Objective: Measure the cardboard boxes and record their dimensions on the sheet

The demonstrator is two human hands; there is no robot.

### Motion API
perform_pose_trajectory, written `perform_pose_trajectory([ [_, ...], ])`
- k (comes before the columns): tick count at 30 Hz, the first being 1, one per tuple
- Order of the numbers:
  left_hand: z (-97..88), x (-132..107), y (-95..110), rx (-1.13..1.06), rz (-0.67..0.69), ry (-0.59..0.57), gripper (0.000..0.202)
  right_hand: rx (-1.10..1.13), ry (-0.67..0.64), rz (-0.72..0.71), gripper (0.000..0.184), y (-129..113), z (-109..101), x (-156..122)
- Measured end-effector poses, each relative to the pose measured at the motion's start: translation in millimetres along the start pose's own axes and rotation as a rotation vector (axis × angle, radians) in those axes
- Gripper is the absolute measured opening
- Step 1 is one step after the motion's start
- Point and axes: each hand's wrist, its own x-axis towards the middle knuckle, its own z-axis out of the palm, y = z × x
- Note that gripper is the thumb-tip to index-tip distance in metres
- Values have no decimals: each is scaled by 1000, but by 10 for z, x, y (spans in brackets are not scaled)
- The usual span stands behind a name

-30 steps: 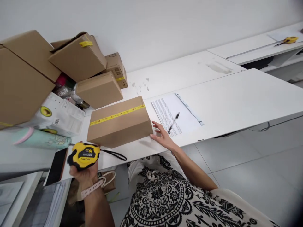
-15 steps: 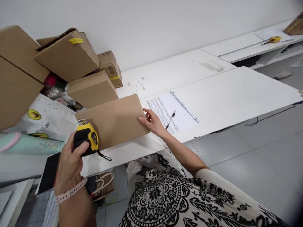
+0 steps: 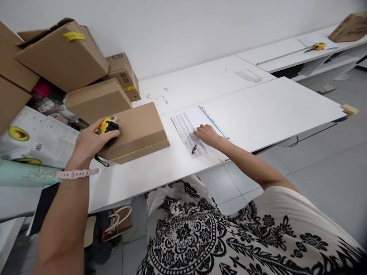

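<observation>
My left hand (image 3: 93, 139) is closed around a yellow and black tape measure (image 3: 109, 126), held against the left end of a closed cardboard box (image 3: 140, 122). The box lies on the white table with yellow tape along its front side. My right hand (image 3: 208, 135) is over a printed sheet (image 3: 183, 126), its fingers curled in. A black pen (image 3: 194, 149), slightly blurred, sticks out below those fingers, its dark end towards me. The fingers seem to grip its other end, which they partly hide.
Cardboard boxes (image 3: 64, 57) are piled at the left by the wall. Beside them lie an avocado-print package (image 3: 37, 133) and a mint-green bottle (image 3: 28, 173). Another tape measure (image 3: 319, 46) and a box (image 3: 348, 28) sit on the far right surface. The table's front edge (image 3: 172, 177) runs close to my body.
The box has been laid down from its tilted position. My right hand has left it and moved to the pen, whose dark end now points towards me. The tape measure has moved onto the box.
</observation>
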Motion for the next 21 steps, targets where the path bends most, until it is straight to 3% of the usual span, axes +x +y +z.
perform_pose_trajectory([
  [3, 105, 51, 47, 48, -13, -75, 77, -150, -37, -138, 33, -18, 18, -22],
  [6, 239, 96, 90, 72, -2, 9, 85, -208, -61, -184, 31, -38, 28, -29],
  [10, 443, 240, 43, 29, -37, 36, 89, -255, -65, -193, 31, -2, 104, -70],
  [13, 501, 219, 12, 7, -33, 113, 99, -301, -30, -221, 32, 50, 193, -118],
  [15, 466, 23, 76, 11, 124, 291, 98, -314, 18, -236, 30, 110, 259, -148],
  [16, 443, -135, 149, 6, 271, 419, 93, -310, 56, -254, 30, 158, 293, -156],
  [18, 447, -531, 379, -87, 642, 673, 62, -257, 174, -298, 30, 299, 360, -145],
  [19, 495, -741, 534, -160, 795, 725, 51, -193, 259, -294, 28, 391, 388, -122],
  [21, 710, -1105, 901, -312, 986, 590, 42, -41, 444, -196, 23, 598, 418, -37],
])
